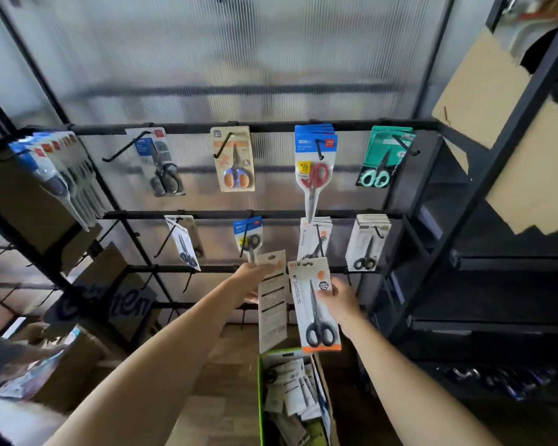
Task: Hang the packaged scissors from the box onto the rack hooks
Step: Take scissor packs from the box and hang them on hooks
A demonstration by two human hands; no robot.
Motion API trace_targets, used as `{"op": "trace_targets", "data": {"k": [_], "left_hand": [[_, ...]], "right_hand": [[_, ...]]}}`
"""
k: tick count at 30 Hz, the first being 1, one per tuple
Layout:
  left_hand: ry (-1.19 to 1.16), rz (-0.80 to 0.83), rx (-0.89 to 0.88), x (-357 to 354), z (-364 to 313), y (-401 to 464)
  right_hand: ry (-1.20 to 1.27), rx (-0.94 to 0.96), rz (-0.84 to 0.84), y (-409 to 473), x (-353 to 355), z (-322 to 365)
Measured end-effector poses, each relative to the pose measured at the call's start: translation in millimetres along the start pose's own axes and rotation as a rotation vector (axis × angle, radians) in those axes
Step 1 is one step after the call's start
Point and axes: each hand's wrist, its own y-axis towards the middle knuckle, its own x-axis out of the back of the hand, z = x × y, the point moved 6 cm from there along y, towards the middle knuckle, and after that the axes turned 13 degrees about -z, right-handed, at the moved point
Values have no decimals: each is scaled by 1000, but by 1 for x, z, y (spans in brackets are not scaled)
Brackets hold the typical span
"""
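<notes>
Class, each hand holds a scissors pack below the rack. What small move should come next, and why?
Probably lift the right hand's pack onto the hook above it: matching white packs hang there, and the pack's hang hole faces up.

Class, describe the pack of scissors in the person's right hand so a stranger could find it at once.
Start at the black wire rack and drop below its lower rows to the two raised hands. The right hand holds a white scissors pack. Unlike the pack in the left hand, it faces the camera, showing black-handled scissors and an orange bottom strip.
</notes>
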Motion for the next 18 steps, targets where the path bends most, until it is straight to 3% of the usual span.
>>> {"op": "trace_targets", "data": {"k": [18], "left_hand": [[101, 12, -83, 29, 2, 17]], "right_hand": [[-18, -48, 13, 0, -23, -2]]}}
